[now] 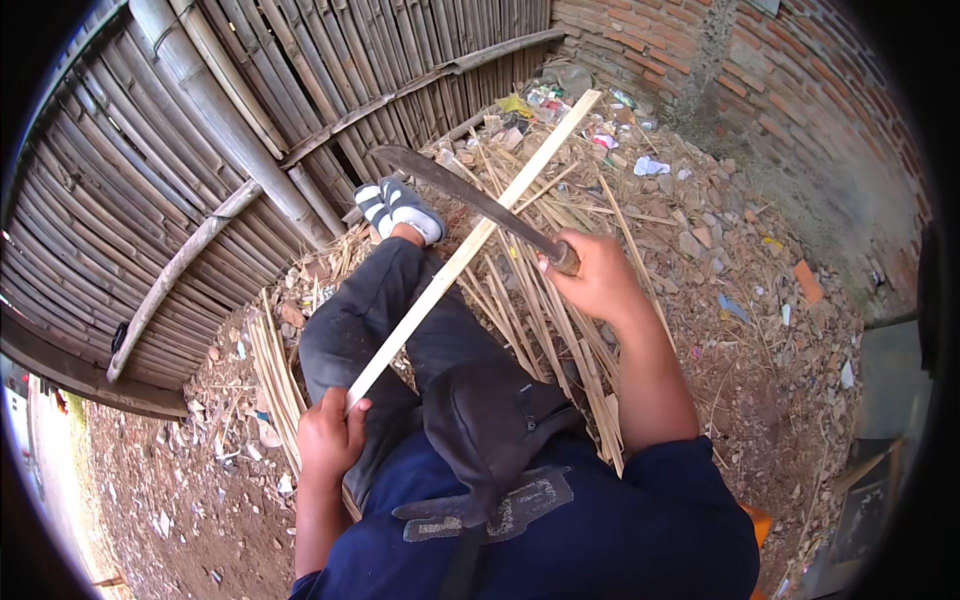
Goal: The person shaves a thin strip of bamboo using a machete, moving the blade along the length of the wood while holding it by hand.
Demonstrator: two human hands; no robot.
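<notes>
My left hand (pixel 331 440) is closed around the lower end of a long pale bamboo strip (pixel 430 296), which slants up and away to the right over my legs. In my right hand (pixel 594 277) is the wooden handle of a machete (pixel 452 184). Its dark, curved blade points to the far left and crosses the strip a little beyond the strip's middle. Whether the edge bites into the strip, I cannot tell. Split bamboo strips (pixel 545 310) lie on the ground beneath, between my legs and my right arm.
More strips (pixel 271 365) lie left of my bent leg (pixel 350 310). A bamboo fence (pixel 130 220) stands at the left, and a brick wall (pixel 800 130) at the back right. Rubble and litter (pixel 650 166) cover the ground. Something orange (pixel 757 524) shows behind my right side.
</notes>
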